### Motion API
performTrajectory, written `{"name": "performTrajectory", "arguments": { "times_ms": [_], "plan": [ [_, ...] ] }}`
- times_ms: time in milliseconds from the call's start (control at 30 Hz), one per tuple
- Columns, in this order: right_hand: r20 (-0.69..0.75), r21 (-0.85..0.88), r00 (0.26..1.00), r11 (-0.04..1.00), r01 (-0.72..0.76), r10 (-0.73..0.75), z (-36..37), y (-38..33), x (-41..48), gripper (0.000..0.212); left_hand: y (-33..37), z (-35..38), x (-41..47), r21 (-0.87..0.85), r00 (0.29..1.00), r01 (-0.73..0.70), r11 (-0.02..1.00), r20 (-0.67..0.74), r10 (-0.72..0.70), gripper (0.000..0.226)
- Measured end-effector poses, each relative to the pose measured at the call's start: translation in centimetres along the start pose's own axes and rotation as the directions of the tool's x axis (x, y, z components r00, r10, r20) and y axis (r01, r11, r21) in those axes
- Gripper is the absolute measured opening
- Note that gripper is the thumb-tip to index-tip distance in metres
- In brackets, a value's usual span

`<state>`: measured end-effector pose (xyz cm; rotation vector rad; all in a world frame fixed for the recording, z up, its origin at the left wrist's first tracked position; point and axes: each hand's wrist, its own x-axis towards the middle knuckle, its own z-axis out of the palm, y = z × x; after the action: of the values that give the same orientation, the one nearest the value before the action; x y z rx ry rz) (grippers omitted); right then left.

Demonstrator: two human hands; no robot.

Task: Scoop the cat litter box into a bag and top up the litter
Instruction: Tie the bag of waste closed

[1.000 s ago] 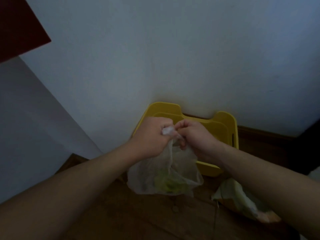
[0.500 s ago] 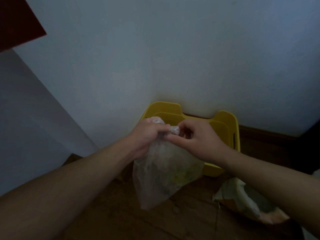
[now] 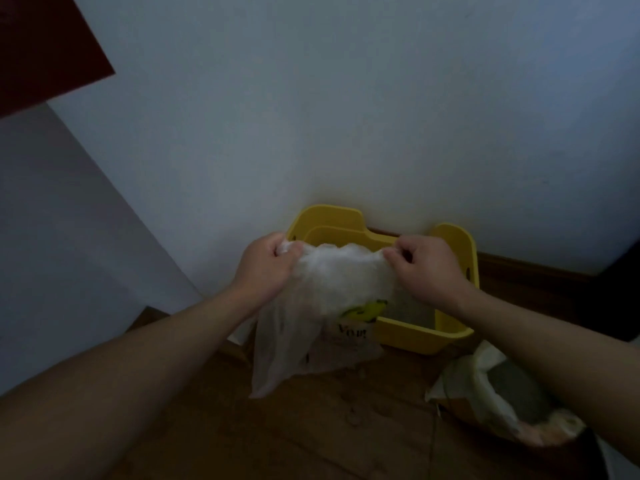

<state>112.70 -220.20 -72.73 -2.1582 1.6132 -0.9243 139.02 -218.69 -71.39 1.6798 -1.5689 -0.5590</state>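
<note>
Listing from nearest to farthest, every place reckoned from the yellow litter box (image 3: 415, 334).

1. Wooden floor (image 3: 329, 427): in front of the box, on our side.
2. Open sack (image 3: 502, 400), cream with grey contents, which we take to be the fresh litter: on the floor in front of the box's right corner, apart from it.
3. Plastic bag (image 3: 311, 306), thin and translucent, with a yellow-green print: hanging before the box's front-left part, its tail clear of the floor.
4. Left hand (image 3: 266, 268): above the box's left side, fingers curled tight on the bag's rim.
5. Right hand (image 3: 426, 271): above the box's right half, thumb and fingers pinching the opposite rim.
6. Litter box: on the floor against the white wall (image 3: 346, 116), with grey litter showing inside.

Change noted: half a second ago both hands met at the bag's bunched neck; now they are drawn well apart and the mouth is stretched wide between them.

Our reading: the bag is being opened to receive waste. Scooping is not begun, no scoop is in view, and topping up remains.
</note>
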Motion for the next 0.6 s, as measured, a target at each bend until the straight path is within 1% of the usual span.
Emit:
{"name": "performTrajectory", "arguments": {
  "times_ms": [100, 200, 300, 367, 433, 500, 600],
  "plan": [
    [0.002, -0.098, 0.997, 0.992, -0.074, 0.074, -0.4, 2.3, -0.3, 0.038, -2.6, -1.1, 0.0, 0.08, 0.996, 0.085, 0.993, -0.024, -0.083, 0.045],
    [0.035, -0.174, 0.992, 0.978, -0.117, 0.124, -0.9, 4.4, -1.0, 0.034, -4.8, -2.0, -0.6, 0.175, 0.995, 0.087, 0.981, 0.033, -0.094, 0.044],
    [0.036, -0.22, 0.987, 0.965, -0.144, 0.155, -1.1, 5.3, -1.3, 0.04, -5.6, -2.0, -0.8, 0.222, 0.99, 0.123, 0.967, 0.041, -0.135, 0.046],
    [0.015, -0.224, 0.984, 0.959, -0.172, 0.18, -1.5, 5.7, -1.0, 0.042, -5.5, -1.6, -0.7, 0.199, 0.98, 0.189, 0.962, 0.021, -0.197, 0.045],
    [0.011, -0.208, 0.978, 0.957, -0.202, 0.209, -1.6, 6.2, -0.8, 0.039, -5.3, -1.0, -0.6, 0.15, 0.965, 0.255, 0.955, 0.015, -0.26, 0.042],
    [0.009, -0.177, 0.975, 0.96, -0.218, 0.223, -1.5, 6.7, -0.9, 0.035, -5.3, -0.4, -0.5, 0.091, 0.961, 0.275, 0.957, 0.016, -0.277, 0.037],
    [0.048, -0.087, 0.969, 0.967, -0.238, 0.243, -1.5, 7.4, -1.0, 0.034, -4.9, -0.2, -0.1, -0.02, 0.963, 0.268, 0.963, 0.051, -0.266, 0.029]
  ]
}}
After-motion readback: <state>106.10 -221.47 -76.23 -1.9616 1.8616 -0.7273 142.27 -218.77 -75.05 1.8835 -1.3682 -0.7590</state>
